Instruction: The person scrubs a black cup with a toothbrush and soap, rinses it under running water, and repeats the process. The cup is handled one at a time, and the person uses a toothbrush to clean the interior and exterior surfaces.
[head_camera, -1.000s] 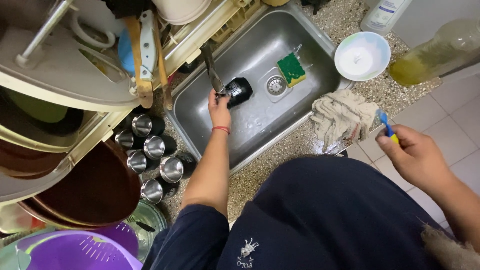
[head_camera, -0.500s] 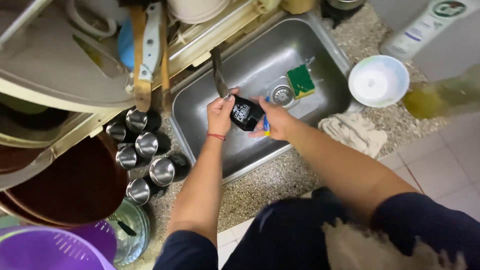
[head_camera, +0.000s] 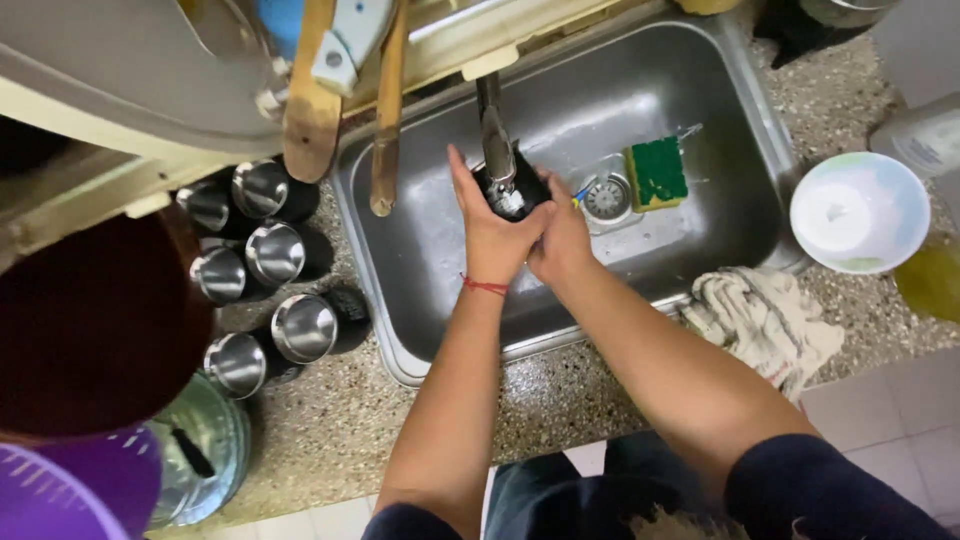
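A speckled stone worktop (head_camera: 560, 410) surrounds a rectangular stainless steel sink (head_camera: 420, 250), seen from the head camera looking straight down.

Both hands now meet over the basin under the metal tap (head_camera: 493, 140). A second ago only the left hand held the small black cup with a steel lining (head_camera: 510, 190) while the right hand was out over the worktop with a blue-handled brush; half a second ago it had already come in to the cup. It looks as if scrubbing under the tap is now in hand.

The left hand (head_camera: 490, 235) wraps the cup from the left, its grip closed around it. The right hand (head_camera: 562, 240) is closed too, apparently on the brush, of which only a blue and yellow tip (head_camera: 582, 192) shows; its exact hold is hidden. The cup sits directly below the spout; its long axis and mouth direction I cannot tell.

Near the drain lies a green and yellow sponge (head_camera: 655, 172). 6 similar steel-lined cups (head_camera: 275, 255) stand on the worktop left of the sink; a crumpled cloth (head_camera: 765, 322) and a white bowl (head_camera: 860, 212) lie to the right.
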